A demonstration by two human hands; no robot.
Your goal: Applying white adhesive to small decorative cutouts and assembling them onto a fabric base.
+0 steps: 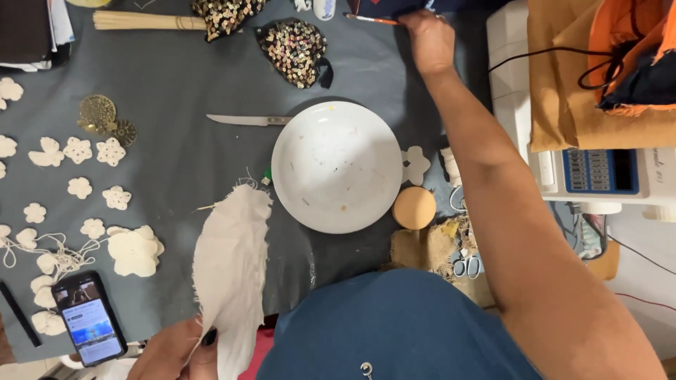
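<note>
The left hand pinches a frayed, leaf-shaped piece of white cloth at the table's near edge. The right hand reaches to the far edge and closes on a thin paintbrush (bristles hidden). The white plate at the centre holds only specks, so the cloth looks untouched, the work barely begun.

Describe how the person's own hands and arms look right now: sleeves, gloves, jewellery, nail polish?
Both hands are bare, with no gloves. The right arm is uncovered along all that shows, with no sleeve, watch or bracelet on it, and the right hand shows no ring on the side in view. The left hand has dark polish on the one nail that shows. The person's top is blue.
</note>
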